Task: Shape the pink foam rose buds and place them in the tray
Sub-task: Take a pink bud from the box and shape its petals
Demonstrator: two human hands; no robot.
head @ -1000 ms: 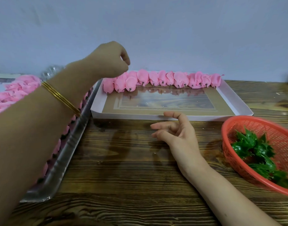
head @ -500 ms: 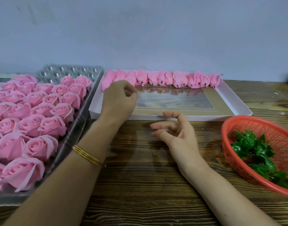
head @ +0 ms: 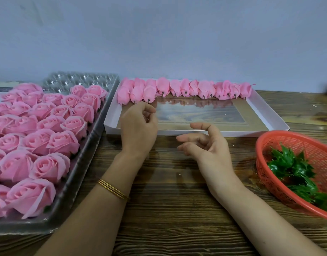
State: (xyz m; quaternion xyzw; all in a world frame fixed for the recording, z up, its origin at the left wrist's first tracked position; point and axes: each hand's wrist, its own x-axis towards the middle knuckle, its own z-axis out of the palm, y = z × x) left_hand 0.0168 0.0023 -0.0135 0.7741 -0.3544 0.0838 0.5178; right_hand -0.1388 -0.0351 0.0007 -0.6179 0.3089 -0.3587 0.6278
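Note:
A white tray (head: 233, 133) lies at the back of the table. Shaped pink buds (head: 196, 89) line its far edge, stems toward me. Three more buds (head: 136, 95) form a short second row at the far left. My left hand (head: 138, 126) hovers over the tray's near-left corner, just short of those three buds, with its fingers curled and nothing in them. My right hand (head: 205, 143) rests in front of the tray, palm turned left, fingers apart and empty. Unshaped pink foam roses (head: 48, 135) fill a clear plastic tray (head: 81, 174) on the left.
A red mesh basket (head: 260, 145) with green leaf pieces (head: 292, 167) stands at the right edge. The wooden tabletop (head: 177, 200) runs between my forearms. A pale wall stands right behind both trays.
My left hand came down from the tray's far left corner and drew back to its near edge, uncovering the roses on the left. My right hand stayed put.

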